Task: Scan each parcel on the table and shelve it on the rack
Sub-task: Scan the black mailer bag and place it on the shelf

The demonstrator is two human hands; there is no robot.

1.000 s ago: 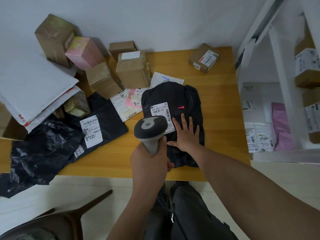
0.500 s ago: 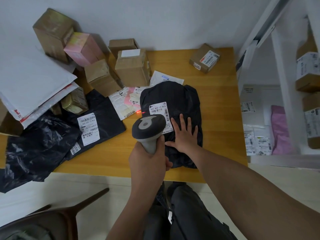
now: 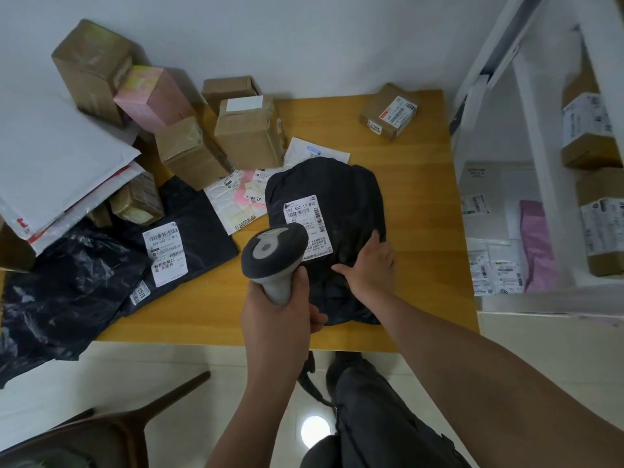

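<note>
The person is scanning a black poly-bag parcel (image 3: 341, 197) that is lying flat on the wooden table (image 3: 418, 184), near its front edge and just left of the white rack (image 3: 540, 157). The left hand (image 3: 277, 325) is gripping the handle of the grey barcode scanner (image 3: 273, 255), whose head is hovering over the lower left corner of the parcel's white shipping label (image 3: 305, 224) and hiding part of it. The right hand (image 3: 371, 265) is resting on the bag just right of the label, fingers fairly straight and thumb spread, pressing the soft plastic flat. No red scan line is showing on the label, so whether the code has read cannot be told. To do this well, the person is probably needing to tilt the scanner toward the barcodes along the label's top and right edge, keeping the film taut there so glare and wrinkles are not breaking the bars.
</note>
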